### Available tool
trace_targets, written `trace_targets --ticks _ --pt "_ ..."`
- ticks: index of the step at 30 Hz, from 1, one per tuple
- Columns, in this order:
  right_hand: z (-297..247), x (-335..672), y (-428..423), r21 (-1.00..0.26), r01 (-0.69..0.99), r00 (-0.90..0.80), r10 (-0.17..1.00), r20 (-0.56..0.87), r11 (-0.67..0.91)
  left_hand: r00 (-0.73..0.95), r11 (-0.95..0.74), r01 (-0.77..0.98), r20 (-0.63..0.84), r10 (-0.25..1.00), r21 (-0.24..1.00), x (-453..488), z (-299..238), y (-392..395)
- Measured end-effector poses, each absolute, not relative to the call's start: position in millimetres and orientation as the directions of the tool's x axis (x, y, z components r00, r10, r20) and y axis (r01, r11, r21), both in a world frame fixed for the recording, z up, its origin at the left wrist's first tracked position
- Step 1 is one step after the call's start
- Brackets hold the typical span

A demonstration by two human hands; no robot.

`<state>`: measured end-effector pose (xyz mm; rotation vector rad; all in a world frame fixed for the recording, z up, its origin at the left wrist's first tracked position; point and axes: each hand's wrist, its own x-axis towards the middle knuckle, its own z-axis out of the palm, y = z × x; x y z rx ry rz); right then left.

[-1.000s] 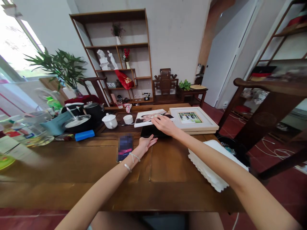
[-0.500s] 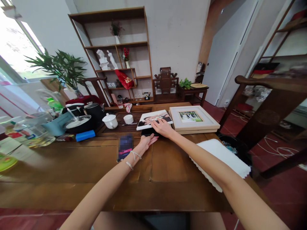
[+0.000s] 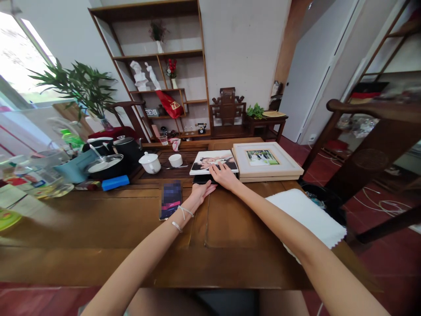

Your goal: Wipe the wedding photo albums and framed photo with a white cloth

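A white-edged picture panel (image 3: pixel 201 163) with a printed photo rests on a flat black object (image 3: pixel 201 179) near the middle of the table. My right hand (image 3: pixel 224 176) lies on the panel's right front part, its fingers stretched over the photo. At the front edge of the black object is my left hand (image 3: pixel 202 193), with extended fingers close to or touching it; the contact is hard to make out. To the right stands a stack of light wooden picture frames (image 3: pixel 287 164), the top one holding a photo. A phone (image 3: pixel 171 199) lies left of my left hand.
A white cloth (image 3: pixel 305 215) lies under my right forearm at the table's right. Behind the phone are a white lidded cup (image 3: pixel 150 163) and a small white bowl (image 3: pixel 175 160). A blue block (image 3: pixel 115 182), a black kettle (image 3: pixel 127 149) and bottles crowd the left.
The picture panel has turned slightly and sits straighter over the black object. Both hands stay at nearly the same spots, and the head view has shifted a little.
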<state>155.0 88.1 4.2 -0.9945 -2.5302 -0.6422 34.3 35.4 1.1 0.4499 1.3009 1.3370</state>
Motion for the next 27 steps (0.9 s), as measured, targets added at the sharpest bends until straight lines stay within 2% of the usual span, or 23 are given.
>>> trace_targets --ticks 10,17,22,27 --pt "8.1 147.0 84.8 0.166 0.760 -0.642 0.685 0.345 0.629 -0.273 0.266 -0.464 -0.422 0.865 0.845 32.4 -3.1 37.5" --pt "16.4 152.7 101.6 0.083 0.727 -0.680 0.699 0.223 0.681 -0.243 0.284 -0.469 -0.431 0.869 0.836 30.4 -5.3 38.3" --pt "24.2 158.3 96.3 0.014 0.702 -0.695 0.680 0.234 0.712 -0.203 0.324 -0.443 -0.446 0.872 0.836 24.2 -3.1 36.7" --pt "52.9 203.9 92.6 -0.071 0.676 -0.677 0.656 0.334 0.734 -0.169 0.365 -0.419 -0.467 0.868 0.831 19.7 -0.1 34.7"
